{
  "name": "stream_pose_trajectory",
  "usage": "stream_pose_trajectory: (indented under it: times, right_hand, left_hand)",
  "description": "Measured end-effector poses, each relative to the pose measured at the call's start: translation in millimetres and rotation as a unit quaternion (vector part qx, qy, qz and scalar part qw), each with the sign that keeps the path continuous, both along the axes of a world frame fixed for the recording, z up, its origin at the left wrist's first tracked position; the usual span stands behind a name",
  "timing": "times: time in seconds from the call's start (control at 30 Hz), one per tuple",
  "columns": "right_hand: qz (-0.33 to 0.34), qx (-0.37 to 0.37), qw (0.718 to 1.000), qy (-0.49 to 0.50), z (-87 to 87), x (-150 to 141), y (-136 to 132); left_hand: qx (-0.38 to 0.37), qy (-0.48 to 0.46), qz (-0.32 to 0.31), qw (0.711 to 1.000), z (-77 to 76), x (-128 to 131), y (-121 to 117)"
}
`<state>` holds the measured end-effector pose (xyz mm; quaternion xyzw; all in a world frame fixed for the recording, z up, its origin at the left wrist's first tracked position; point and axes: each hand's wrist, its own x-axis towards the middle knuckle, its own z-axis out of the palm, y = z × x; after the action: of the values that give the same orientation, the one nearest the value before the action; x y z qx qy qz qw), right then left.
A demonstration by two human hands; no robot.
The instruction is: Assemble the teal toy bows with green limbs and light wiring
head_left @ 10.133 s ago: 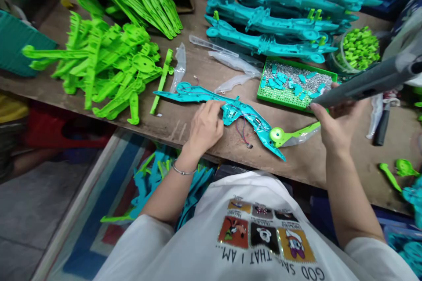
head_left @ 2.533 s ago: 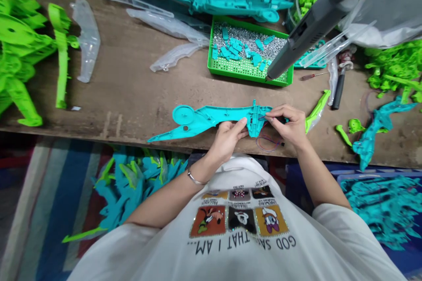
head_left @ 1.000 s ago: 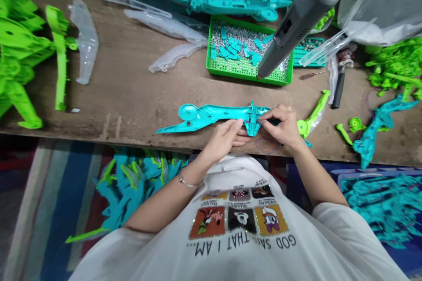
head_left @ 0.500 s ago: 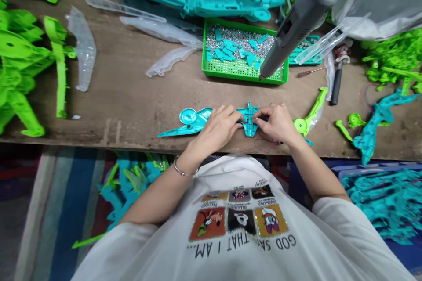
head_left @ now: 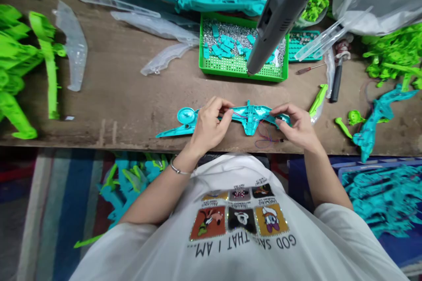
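Observation:
A long teal plastic shell [head_left: 249, 120], with a round disc at its left end, lies along the table's front edge, its moulded inner side up. Thin dark wires [head_left: 263, 142] run across its middle and loop out in front of it. My left hand [head_left: 211, 123] covers the shell's left part, thumb and forefinger pinched at a wire there. Over the right arm of the shell is my right hand [head_left: 298, 127], its thumb and forefinger curled onto the plastic. Both hands hide parts of the shell.
Behind the shell stands a green basket [head_left: 244, 74] of screws and small teal pieces, with a grey powered screwdriver [head_left: 277, 17] hanging over it. Green parts [head_left: 20, 70] pile up at left; a hammer [head_left: 336, 81] and another teal shell [head_left: 379, 118] lie right.
My right hand has moved right, from the shell's middle to its right arm. My left hand has shifted slightly left, its fingers now more raised. The hanging screwdriver has swung left.

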<state>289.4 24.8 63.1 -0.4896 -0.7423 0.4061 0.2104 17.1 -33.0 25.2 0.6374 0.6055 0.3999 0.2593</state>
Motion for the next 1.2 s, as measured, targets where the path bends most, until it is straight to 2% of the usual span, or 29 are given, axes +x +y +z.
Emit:
stream_pose_trajectory:
  times: [0.07,0.17,0.23,0.3,0.47,0.6,0.67,0.8,0.93,1.2]
  right_hand:
    - [-0.01,0.01,1.0,-0.012,-4.1,0,-2]
    - [0.011,0.036,0.998,-0.046,-4.5,-7,-4]
    - [0.035,0.052,0.996,-0.066,-2.3,-15,-5]
    - [0.05,0.063,0.992,-0.097,-0.9,-23,-7]
    - [0.039,0.071,0.983,-0.163,-3.7,-34,-9]
    - [0.008,0.08,0.979,-0.189,-6.2,-36,6]
    - [0.026,0.045,0.98,-0.194,-6.8,-37,19]
    - [0.081,-0.063,0.979,-0.174,-6.2,-41,41]
    - [0.111,-0.103,0.976,-0.156,-5.6,-44,49]
    - [0.07,-0.142,0.983,-0.097,-19.1,-46,48]
  left_hand:
    - [0.045,0.035,0.002,0.998,-1.6,0,-2]
    - [0.118,0.108,-0.071,0.985,-3.2,0,-7]
    - [0.15,0.121,-0.107,0.975,-2.8,-1,-10]
    - [0.169,0.114,-0.106,0.973,-1.8,-2,-12]
    - [0.154,0.126,-0.078,0.977,-1.8,-9,-11]
    - [0.102,0.143,-0.084,0.981,-6.3,-15,-11]
    - [0.086,0.119,-0.083,0.986,-9.9,-16,-12]
    - [0.082,0.07,-0.043,0.993,-16.9,-16,-17]
    - [0.113,0.047,-0.034,0.992,-22.5,-14,-21]
    - [0.126,0.052,-0.024,0.99,-33.1,-14,-25]
